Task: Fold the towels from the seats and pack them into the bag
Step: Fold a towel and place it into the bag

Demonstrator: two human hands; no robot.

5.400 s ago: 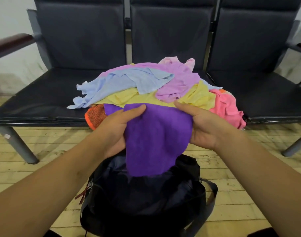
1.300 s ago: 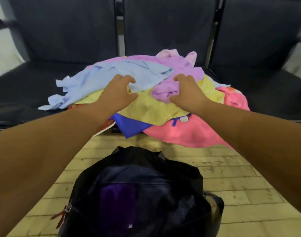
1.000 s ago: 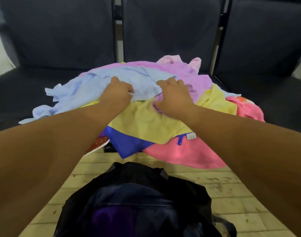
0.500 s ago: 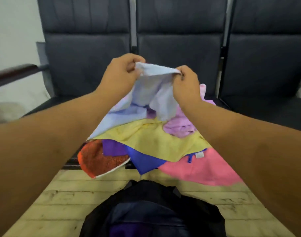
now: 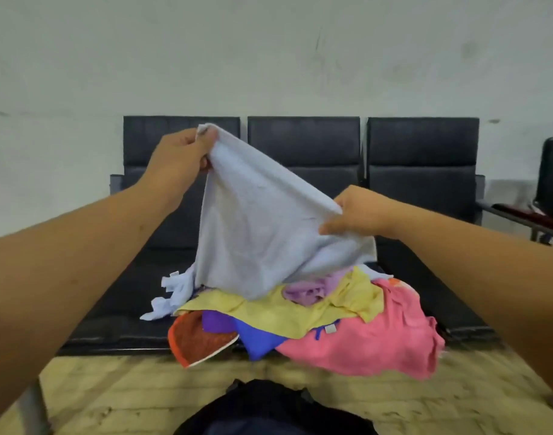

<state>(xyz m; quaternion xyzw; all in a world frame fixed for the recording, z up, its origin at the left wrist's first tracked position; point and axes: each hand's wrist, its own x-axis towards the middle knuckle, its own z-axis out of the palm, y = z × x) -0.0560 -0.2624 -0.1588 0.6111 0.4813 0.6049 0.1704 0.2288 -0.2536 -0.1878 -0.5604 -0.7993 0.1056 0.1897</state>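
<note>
Both hands hold the light blue towel point(image 5: 253, 227) up above the seats point(image 5: 121, 296). The left hand point(image 5: 178, 161) pinches one corner of it high, and the right hand point(image 5: 357, 211) grasps the edge lower, to the right. The bottom of this towel touches the pile on the middle seat. In the pile a yellow towel point(image 5: 278, 312) lies on top, with a lilac towel point(image 5: 306, 290) partly on it. At the front edge of the seat an orange towel point(image 5: 196, 337), a blue towel point(image 5: 259, 339) and a pink towel point(image 5: 363, 343) hang over. The dark bag point(image 5: 269, 409) stands on the floor point(image 5: 112, 387) in front of the seats; it is probably open, but only its top is visible.
</note>
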